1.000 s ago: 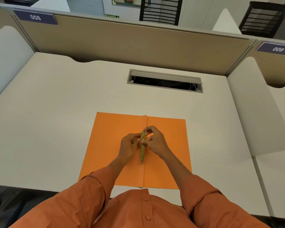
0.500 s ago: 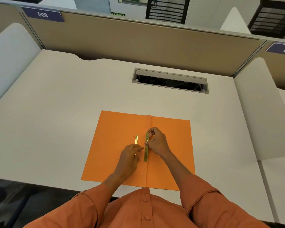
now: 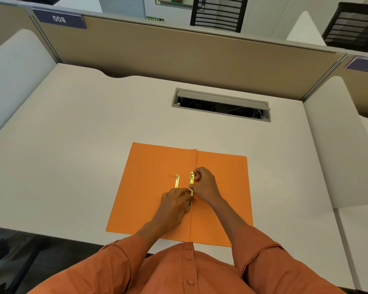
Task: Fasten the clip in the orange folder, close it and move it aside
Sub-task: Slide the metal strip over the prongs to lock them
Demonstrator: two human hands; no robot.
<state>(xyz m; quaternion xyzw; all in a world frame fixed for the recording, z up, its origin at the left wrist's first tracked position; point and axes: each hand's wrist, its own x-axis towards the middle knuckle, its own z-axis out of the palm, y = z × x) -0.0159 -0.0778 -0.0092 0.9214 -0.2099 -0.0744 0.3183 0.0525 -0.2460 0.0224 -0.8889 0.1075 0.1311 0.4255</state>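
Two hands, two brass strips, one folder [image 3: 149,187] open flat near desk [image 3: 72,134] edge | right hand [image 3: 204,183] pinches spine strip [image 3: 191,181] | left hand [image 3: 174,200] fingertips press its near half, grasp unclear | since earlier: loose strip [image 3: 177,181] lies left of spine.

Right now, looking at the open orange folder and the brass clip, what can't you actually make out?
- Head view: near end of the brass clip bar on the orange paper folder, covered by the left hand.
- Whether its prongs are threaded: too small, behind the right hand.
- Loose brass strip: near end under left fingers.
- Grey cable hatch: interior too dark.
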